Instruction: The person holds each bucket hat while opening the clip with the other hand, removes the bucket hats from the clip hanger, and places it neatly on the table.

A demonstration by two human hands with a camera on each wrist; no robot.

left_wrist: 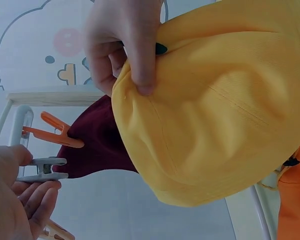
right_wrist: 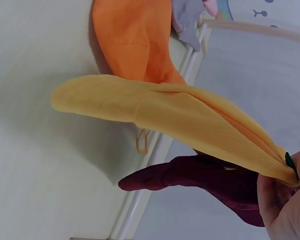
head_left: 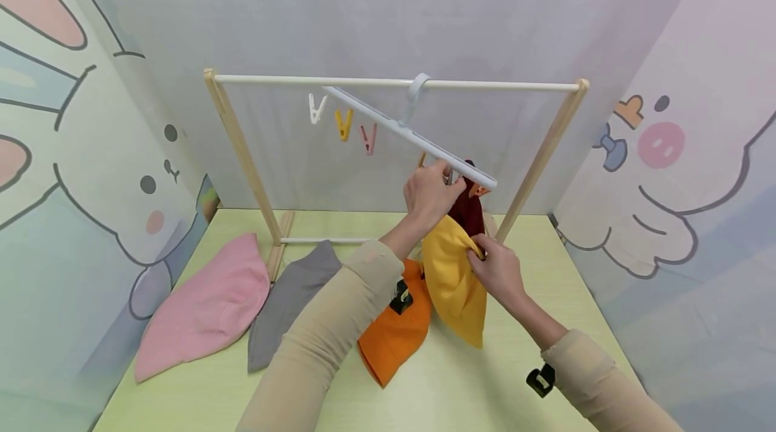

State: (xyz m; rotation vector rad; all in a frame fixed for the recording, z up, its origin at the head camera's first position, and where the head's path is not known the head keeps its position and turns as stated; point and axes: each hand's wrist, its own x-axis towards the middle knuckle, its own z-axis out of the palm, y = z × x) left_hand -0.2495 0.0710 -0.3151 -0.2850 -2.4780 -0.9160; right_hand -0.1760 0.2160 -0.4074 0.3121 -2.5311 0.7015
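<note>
My left hand (head_left: 432, 195) is under the low right end of the white hanger (head_left: 388, 126). It pinches a grey clothespin (left_wrist: 44, 169), whose tips are beside a dark maroon cap (left_wrist: 101, 139). An orange clothespin (left_wrist: 57, 132) grips the maroon cap's edge. With its thumb and fingers, my right hand (head_left: 498, 269) holds a yellow cap (head_left: 451, 273) by its upper edge. The yellow cap droops in front of the maroon one and partly covers it. In the right wrist view the yellow cap (right_wrist: 155, 105) stretches sideways from my fingers.
A white bar (head_left: 291, 81) on wooden posts carries the tilted hanger. White (head_left: 316, 110), yellow (head_left: 343, 125) and pink clothespins (head_left: 368, 139) hang from its left side. Orange (head_left: 397, 334), grey (head_left: 291, 304) and pink caps (head_left: 209, 307) lie on the pale green table (head_left: 424, 398).
</note>
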